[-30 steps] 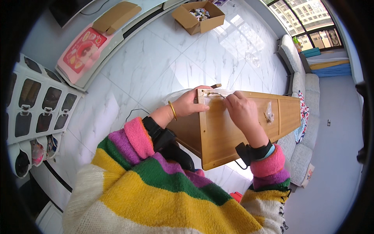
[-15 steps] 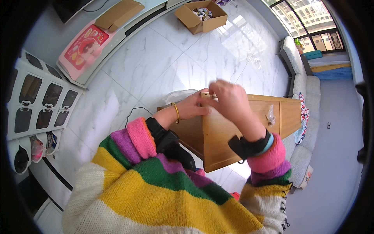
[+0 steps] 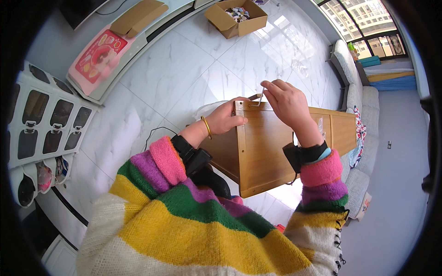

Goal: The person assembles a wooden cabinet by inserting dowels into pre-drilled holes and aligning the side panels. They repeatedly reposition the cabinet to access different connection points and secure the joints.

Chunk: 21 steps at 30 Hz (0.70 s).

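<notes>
A brown wooden furniture piece (image 3: 264, 152) with flat panels and a pale edge strip stands in front of me. My left hand (image 3: 225, 118) grips its far left corner, thumb on the near face and fingers over the back. My right hand (image 3: 290, 105) pinches the long arm of a thin L-shaped hex key (image 3: 260, 99). The key's short end reaches the top edge of the wood, just right of my left hand. Whether the tip sits in a hole is too small to tell. A dark curved piece behind that edge is partly hidden.
A small clear plastic bag (image 3: 321, 125) lies on the wood beside my right wrist. An open cardboard box (image 3: 252, 26) with small items stands on the tiled floor (image 3: 184, 69). White bins (image 3: 46, 115) line the left; a grey sofa (image 3: 368, 124) runs along the right.
My right hand has lifted away from my left and moved right, bringing the hex key into plain view. My left hand keeps its hold on the corner.
</notes>
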Each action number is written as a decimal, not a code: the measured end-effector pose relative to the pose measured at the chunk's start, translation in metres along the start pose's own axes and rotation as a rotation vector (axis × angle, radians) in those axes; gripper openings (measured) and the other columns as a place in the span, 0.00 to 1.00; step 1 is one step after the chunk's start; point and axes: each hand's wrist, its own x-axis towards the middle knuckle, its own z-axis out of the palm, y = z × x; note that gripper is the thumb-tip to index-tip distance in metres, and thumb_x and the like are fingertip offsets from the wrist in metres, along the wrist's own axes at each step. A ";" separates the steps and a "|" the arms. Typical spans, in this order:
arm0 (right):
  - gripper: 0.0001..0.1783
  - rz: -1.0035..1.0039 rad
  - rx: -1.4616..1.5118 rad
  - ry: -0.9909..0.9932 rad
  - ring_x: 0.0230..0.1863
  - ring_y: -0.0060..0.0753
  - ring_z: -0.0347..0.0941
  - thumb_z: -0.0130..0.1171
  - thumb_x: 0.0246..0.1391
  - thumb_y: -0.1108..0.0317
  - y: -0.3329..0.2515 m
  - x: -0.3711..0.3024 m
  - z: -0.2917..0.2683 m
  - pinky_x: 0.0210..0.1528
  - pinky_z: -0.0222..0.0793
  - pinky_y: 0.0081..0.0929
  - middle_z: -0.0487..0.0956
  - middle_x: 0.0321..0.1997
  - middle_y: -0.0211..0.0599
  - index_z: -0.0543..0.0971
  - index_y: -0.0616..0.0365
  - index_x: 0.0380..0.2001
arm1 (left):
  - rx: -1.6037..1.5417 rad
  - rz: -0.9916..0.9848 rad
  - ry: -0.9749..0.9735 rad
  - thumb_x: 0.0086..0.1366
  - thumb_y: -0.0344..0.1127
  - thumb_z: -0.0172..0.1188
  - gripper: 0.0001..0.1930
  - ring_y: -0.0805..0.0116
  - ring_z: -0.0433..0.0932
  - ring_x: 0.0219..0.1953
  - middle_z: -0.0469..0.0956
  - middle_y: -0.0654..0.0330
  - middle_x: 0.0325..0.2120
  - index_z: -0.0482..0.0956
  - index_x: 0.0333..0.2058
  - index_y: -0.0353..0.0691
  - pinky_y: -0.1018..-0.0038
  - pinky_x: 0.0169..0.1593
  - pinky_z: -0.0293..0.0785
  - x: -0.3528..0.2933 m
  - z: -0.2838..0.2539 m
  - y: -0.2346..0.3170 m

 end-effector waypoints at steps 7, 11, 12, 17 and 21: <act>0.08 -0.068 -0.064 -0.014 0.29 0.29 0.70 0.54 0.48 0.63 0.008 -0.023 -0.001 0.28 0.68 0.25 0.70 0.27 0.27 0.74 0.50 0.33 | -0.003 0.004 -0.008 0.53 0.34 0.53 0.28 0.69 0.66 0.46 0.68 0.57 0.43 0.58 0.52 0.34 0.73 0.51 0.62 -0.001 0.003 -0.002; 0.10 0.140 0.092 -0.116 0.28 0.37 0.71 0.53 0.50 0.63 0.001 -0.023 0.003 0.30 0.68 0.29 0.73 0.27 0.34 0.75 0.52 0.36 | -0.055 0.020 -0.033 0.54 0.34 0.53 0.27 0.70 0.65 0.48 0.67 0.57 0.45 0.58 0.53 0.35 0.74 0.53 0.60 -0.002 0.001 0.000; 0.11 0.188 0.146 -0.142 0.29 0.39 0.72 0.53 0.50 0.65 0.000 -0.022 0.004 0.31 0.68 0.30 0.74 0.29 0.37 0.74 0.54 0.37 | -0.029 0.019 -0.044 0.54 0.34 0.53 0.28 0.71 0.65 0.48 0.67 0.57 0.45 0.58 0.53 0.35 0.74 0.53 0.60 -0.002 0.000 0.001; 0.17 0.212 0.267 -0.133 0.33 0.43 0.73 0.51 0.50 0.67 0.005 -0.016 0.010 0.37 0.69 0.31 0.76 0.33 0.43 0.72 0.51 0.46 | 0.017 -0.045 -0.057 0.55 0.35 0.54 0.29 0.72 0.63 0.49 0.66 0.58 0.46 0.57 0.54 0.36 0.75 0.54 0.58 0.001 -0.009 0.006; 0.22 0.259 0.344 -0.134 0.33 0.47 0.72 0.48 0.48 0.69 0.006 -0.017 0.012 0.38 0.68 0.36 0.77 0.30 0.44 0.70 0.50 0.50 | 0.024 -0.075 -0.057 0.56 0.37 0.55 0.29 0.71 0.63 0.50 0.66 0.59 0.47 0.57 0.55 0.36 0.75 0.55 0.58 0.002 -0.013 0.016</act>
